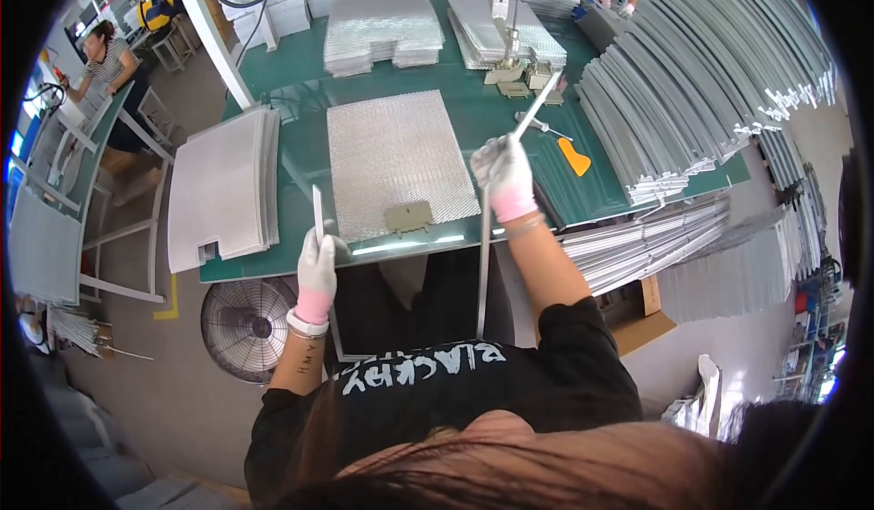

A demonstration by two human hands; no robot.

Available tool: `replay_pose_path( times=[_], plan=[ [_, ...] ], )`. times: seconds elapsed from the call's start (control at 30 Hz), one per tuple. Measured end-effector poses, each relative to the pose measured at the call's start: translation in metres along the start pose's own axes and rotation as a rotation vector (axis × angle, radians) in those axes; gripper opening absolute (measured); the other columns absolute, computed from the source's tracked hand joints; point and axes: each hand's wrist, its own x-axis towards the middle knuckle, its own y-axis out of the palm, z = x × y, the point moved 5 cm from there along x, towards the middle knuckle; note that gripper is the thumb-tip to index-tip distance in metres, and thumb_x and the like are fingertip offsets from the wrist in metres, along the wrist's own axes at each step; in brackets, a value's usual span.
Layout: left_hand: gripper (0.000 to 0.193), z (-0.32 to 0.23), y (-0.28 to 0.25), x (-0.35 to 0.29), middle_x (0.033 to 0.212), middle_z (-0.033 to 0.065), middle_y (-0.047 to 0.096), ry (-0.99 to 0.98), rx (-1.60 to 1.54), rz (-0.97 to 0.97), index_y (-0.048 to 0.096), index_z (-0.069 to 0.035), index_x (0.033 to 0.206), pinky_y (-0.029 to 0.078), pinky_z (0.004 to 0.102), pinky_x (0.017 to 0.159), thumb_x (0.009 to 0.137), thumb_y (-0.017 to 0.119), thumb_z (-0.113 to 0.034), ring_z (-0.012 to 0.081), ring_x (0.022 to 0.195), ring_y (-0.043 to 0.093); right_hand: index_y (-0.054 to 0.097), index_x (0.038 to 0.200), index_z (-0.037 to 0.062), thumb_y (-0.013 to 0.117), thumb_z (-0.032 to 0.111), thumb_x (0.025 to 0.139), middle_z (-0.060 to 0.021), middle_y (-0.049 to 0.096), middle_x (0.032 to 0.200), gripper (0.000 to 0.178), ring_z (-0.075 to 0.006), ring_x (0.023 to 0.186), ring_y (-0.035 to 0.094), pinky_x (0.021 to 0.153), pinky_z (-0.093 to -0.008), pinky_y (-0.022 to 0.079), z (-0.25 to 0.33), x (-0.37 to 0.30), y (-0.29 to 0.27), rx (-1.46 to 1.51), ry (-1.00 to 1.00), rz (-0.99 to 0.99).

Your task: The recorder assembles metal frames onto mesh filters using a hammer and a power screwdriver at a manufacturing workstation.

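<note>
A thin pale metal frame strip (482, 273) forms an open three-sided shape in front of my body. My left hand (318, 273), in a white and pink glove, is closed around its left side, with the end standing up past the fingers. My right hand (505, 178), gloved alike, grips the right side, whose upper end slants away to the far right. Between the hands a silvery mesh sheet (396, 150) lies flat on the green table (300, 91). A small olive plate (409, 218) rests on the sheet's near edge.
Mesh-panel stacks stand at left (223, 187) and back (382, 32). A metal fixture (514, 73) is at the back right, near an orange-handled tool (574, 157). Rows of grey strips (701, 64) fill the right side. A floor fan (255, 328) stands below left; a person (114, 59) sits far left.
</note>
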Motion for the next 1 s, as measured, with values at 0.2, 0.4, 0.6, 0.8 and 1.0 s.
replay_pose_path(
  times=[0.2, 0.4, 0.6, 0.8, 1.0],
  plan=[
    [0.057, -0.007, 0.075, -0.055, 0.142, 0.0198, 0.039, 0.132, 0.271, 0.144, 0.038, -0.002, 0.141, 0.032, 0.042, 0.113, 0.09, 0.06, -0.015, 0.0331, 0.134, 0.039, 0.053, 0.09, 0.007, 0.051, 0.023, 0.1, -0.005, 0.058, 0.086, 0.019, -0.0166, 0.08, 0.059, 0.078, -0.0349, 0.054, -0.013, -0.024, -0.041, -1.29, -0.197, 0.36],
    [0.047, 0.076, 0.164, -0.066, 0.14, 0.0169, 0.047, -0.586, -0.876, 0.277, 0.042, -0.003, 0.135, 0.035, 0.047, 0.111, 0.104, 0.043, -0.038, 0.032, 0.131, 0.044, 0.052, 0.123, -0.0012, 0.042, 0.017, 0.103, -0.0022, 0.059, 0.077, 0.028, -0.008, 0.063, 0.051, 0.06, -0.0222, 0.045, -0.044, -0.119, -0.047, -1.22, 0.024, 0.229],
    [0.049, 0.045, 0.197, 0.034, 0.137, 0.0133, 0.049, -0.493, -1.442, 0.547, 0.043, -0.007, 0.138, 0.036, 0.0456, 0.109, 0.105, 0.03, -0.041, 0.0318, 0.128, 0.045, 0.012, 0.156, 0.0065, 0.034, 0.009, 0.104, -0.0032, 0.052, 0.079, 0.057, -0.0058, 0.056, 0.043, 0.055, -0.0203, 0.044, -0.053, -0.138, -0.061, -0.947, -0.114, 0.186],
    [0.038, 0.054, 0.213, 0.098, 0.134, 0.0113, 0.053, -0.334, -1.111, 0.407, 0.048, -0.002, 0.134, 0.044, 0.0418, 0.103, 0.103, 0.047, -0.024, 0.0286, 0.118, 0.052, 0.016, 0.155, 0.0068, 0.035, 0.019, 0.106, -0.0026, 0.05, 0.075, 0.054, -0.0066, 0.049, 0.036, 0.051, -0.0237, 0.043, -0.069, -0.108, -0.047, -0.697, 0.067, 0.287],
    [0.041, 0.067, 0.218, 0.1, 0.135, 0.0127, 0.053, -0.34, -1.016, 0.338, 0.045, 0.0, 0.137, 0.044, 0.0411, 0.104, 0.103, 0.047, -0.024, 0.0289, 0.119, 0.052, 0.016, 0.156, 0.0094, 0.036, 0.016, 0.105, -0.002, 0.05, 0.071, 0.055, -0.0076, 0.047, 0.038, 0.05, -0.0232, 0.044, -0.065, -0.106, -0.043, -0.624, 0.092, 0.309]
  ],
)
